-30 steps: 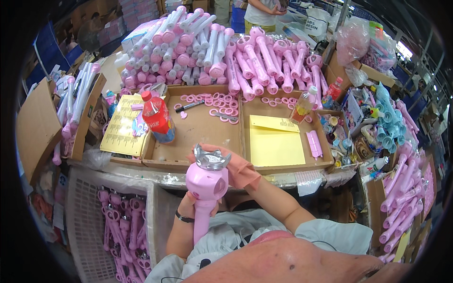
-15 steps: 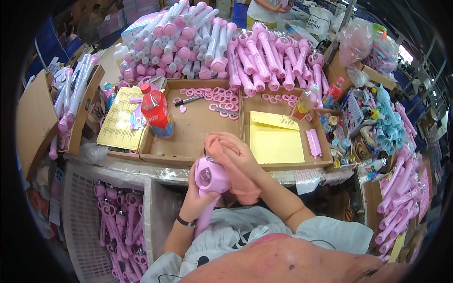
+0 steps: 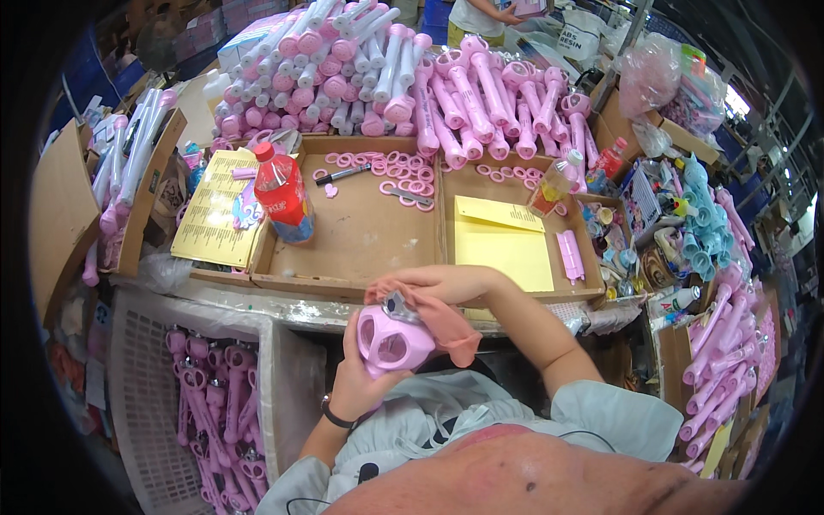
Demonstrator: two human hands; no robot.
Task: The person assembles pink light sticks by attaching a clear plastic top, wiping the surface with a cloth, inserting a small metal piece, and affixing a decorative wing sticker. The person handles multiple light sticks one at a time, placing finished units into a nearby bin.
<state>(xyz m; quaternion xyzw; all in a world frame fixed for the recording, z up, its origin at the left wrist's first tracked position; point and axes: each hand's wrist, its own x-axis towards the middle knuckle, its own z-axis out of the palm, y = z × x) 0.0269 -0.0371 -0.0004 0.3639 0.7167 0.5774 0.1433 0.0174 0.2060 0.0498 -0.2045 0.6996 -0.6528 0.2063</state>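
I see a red-capped bottle (image 3: 286, 199) left of centre, black marker (image 3: 342, 174) above centre, light-blue plastic pieces (image 3: 705, 225) at right.

Light on your tabletop (image 3: 249, 296): bright, whitish, fairly even. At your upper right, a small glare patch (image 3: 740, 103) burns to white; the background at upper left falls dim. Deep shadow sits under the tabletop, right of your waist. Highlights noted on the plastic bag (image 3: 645, 77) and the silver top (image 3: 396, 305) between your hands. The yellow envelope (image 3: 506, 257) reads brightest among the tray contents. Central area acceptably sharp; your far background is softer. Fisheye rim: black border cuts your corners, and the carton flap (image 3: 62, 202) at left bows outward.
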